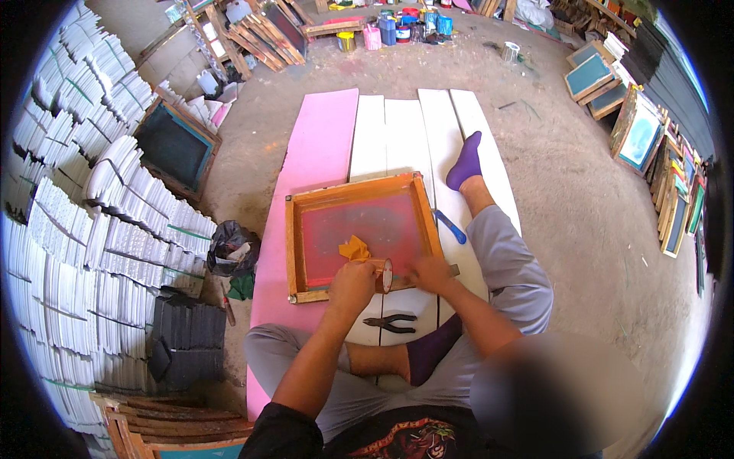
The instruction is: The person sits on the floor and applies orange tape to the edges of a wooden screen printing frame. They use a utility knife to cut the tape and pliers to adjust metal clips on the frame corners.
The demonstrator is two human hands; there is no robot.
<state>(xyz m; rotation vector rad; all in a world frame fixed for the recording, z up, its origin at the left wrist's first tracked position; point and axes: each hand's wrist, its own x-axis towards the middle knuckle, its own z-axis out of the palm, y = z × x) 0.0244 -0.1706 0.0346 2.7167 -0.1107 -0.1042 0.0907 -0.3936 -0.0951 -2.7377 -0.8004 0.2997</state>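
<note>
A wooden screen-printing frame [295, 241] with reddish mesh lies tilted in front of me, its near edge by my hands. My left hand [353, 284] is closed around a roll of brown tape [385, 275] above that edge. A crumpled orange-yellow piece [354, 249] stands up beside its fingers; its material is unclear. At the frame's near right corner is my right hand [430, 274], fingers curled and slightly blurred; what they grip is hidden. A small greyish piece [455, 270] shows just past it. Pliers [390, 323] with dark handles lie nearer me, and a blue utility knife [451, 227] rests right of the frame.
Pink and white boards [321, 130] lie under the frame and my legs. Tall stacks of white sheets [115, 245] line the left, with a black bag [232, 249] beside them. Paint cans [401, 32] stand far back. More screen frames [592, 76] lean at the right.
</note>
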